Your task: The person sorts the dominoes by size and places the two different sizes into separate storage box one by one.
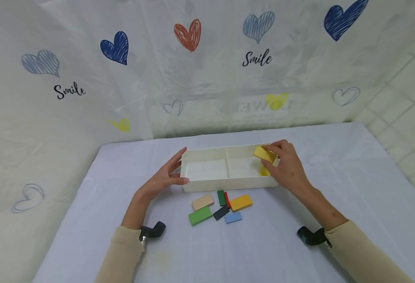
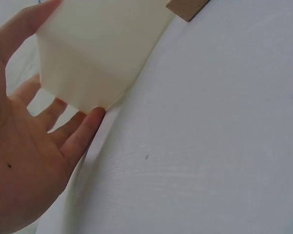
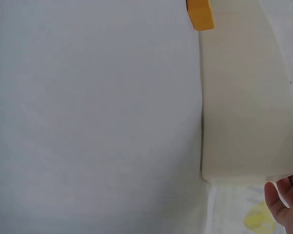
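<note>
A white two-compartment box (image 1: 207, 185) stands lengthwise on the table. My left hand (image 1: 166, 173) holds its left end, the thumb at the front corner and the other fingers along the end wall; the left wrist view shows fingertips against the box wall (image 2: 102, 53). Over the right compartment, my right hand (image 1: 289, 167) pinches a yellow block (image 1: 263, 153) between thumb and fingers. Below it, another yellow piece (image 1: 265, 171) shows inside that compartment, partly hidden by the hand. In the right wrist view only fingertips of the right hand (image 3: 288, 200) appear, by the box's corner.
In front of the box lie a tan block (image 1: 202, 202), a light green block (image 1: 200, 215), a dark green block (image 1: 221, 198), a red block (image 1: 227, 200), a black block (image 1: 221, 213), a blue block (image 1: 233, 217) and an orange block (image 1: 241, 202). A patterned sheet hangs behind the table.
</note>
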Demonstrator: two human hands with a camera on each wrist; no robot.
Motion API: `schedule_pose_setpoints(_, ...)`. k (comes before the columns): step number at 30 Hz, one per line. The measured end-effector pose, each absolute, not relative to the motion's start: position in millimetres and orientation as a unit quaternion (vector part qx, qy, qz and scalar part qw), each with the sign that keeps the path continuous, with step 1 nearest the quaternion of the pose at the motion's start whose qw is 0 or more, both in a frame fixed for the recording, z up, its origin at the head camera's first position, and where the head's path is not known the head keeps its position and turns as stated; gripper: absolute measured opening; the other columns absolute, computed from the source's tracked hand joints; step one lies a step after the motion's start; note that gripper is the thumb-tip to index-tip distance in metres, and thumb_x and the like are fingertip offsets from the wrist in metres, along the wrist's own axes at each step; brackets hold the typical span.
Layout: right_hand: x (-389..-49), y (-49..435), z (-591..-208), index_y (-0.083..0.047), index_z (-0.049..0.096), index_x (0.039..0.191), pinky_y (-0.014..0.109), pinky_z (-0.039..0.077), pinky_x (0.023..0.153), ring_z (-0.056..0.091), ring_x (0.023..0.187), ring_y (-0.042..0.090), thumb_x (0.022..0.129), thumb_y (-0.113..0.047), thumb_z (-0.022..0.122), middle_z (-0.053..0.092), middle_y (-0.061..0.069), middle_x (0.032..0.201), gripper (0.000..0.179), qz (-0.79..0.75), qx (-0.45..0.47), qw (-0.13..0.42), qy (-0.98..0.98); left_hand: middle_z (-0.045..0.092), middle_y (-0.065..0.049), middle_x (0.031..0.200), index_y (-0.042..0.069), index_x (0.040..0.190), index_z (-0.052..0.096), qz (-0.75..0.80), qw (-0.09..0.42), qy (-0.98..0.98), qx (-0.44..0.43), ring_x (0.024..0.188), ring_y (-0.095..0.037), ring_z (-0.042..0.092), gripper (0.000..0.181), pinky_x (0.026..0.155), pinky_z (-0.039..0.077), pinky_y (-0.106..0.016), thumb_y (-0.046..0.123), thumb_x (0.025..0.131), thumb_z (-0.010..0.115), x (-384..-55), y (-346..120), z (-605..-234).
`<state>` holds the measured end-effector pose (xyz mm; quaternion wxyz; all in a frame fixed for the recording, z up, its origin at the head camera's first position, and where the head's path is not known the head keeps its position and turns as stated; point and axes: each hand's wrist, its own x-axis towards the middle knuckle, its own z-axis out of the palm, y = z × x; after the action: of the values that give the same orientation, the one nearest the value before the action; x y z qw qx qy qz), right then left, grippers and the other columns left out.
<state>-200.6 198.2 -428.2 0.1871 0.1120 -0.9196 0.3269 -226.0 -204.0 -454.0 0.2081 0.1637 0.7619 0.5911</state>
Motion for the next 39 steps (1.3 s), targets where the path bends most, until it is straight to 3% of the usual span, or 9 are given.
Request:
schedule_pose_setpoints(14,-201.0,198.2,-427.1,0.001,0.07,0.128,0.044,0.048,0.083,0.051,0.111,0.036,0.087,0.0,0.079,0.059,0.022,0.118,0.042,0.331,0.12,0.186,-0.917,0.029,0.013,0.169,0.057,0.159,0.021,0.591,0.207,0.762,0.164,0.147,-0.034,0.049,0.096,0.121,0.033,-0.063,0.025,0.09,0.079,-225.6,-205.1,-454.1)
schedule_pose_setpoints(20,-200.2,198.6,-427.3,0.0,0.07,0.127,0.042,0.048,0.083,0.051,0.11,0.035,0.088,-0.002,0.079,0.059,0.022,0.119,0.04,0.336,0.119,0.186,-0.916,0.03,0.012,0.169,0.059,0.158,0.022,0.591,0.207,0.763,0.162,0.143,-0.033,0.053,0.096,0.121,0.033,-0.063,0.026,0.089,0.08,-227.2,-205.7,-455.2)
schedule_pose_setpoints(26,-198.2,199.2,-426.6,-0.001,0.071,0.125,0.051,0.05,0.086,0.051,0.112,0.035,0.088,-0.003,0.079,0.06,0.022,0.119,0.038,0.342,0.122,0.182,-0.914,0.029,0.009,0.17,0.055,0.161,0.02,0.591,0.209,0.762,0.164,0.143,-0.034,0.054,0.098,0.121,0.033,-0.063,0.026,0.09,0.08,-227.1,-205.3,-454.6)
schedule_pose_setpoints(32,-192.6,197.4,-423.2,-0.003,0.072,0.122,0.056,0.05,0.09,0.052,0.115,0.035,0.089,-0.003,0.078,0.061,0.02,0.118,0.033,0.346,0.123,0.183,-0.912,0.029,0.008,0.171,0.058,0.159,0.021,0.59,0.21,0.763,0.161,0.144,-0.036,0.053,0.096,0.121,0.032,-0.064,0.027,0.089,0.08,-228.2,-205.6,-455.1)
schedule_pose_setpoints(39,-182.7,193.9,-419.7,-0.005,0.074,0.117,0.05,0.048,0.086,0.055,0.108,0.032,0.089,-0.001,0.078,0.064,0.016,0.111,0.029,0.351,0.126,0.196,-0.907,0.028,0.01,0.171,0.054,0.161,0.02,0.591,0.209,0.763,0.161,0.146,-0.035,0.05,0.097,0.121,0.033,-0.064,0.026,0.089,0.08,-226.4,-205.7,-455.2)
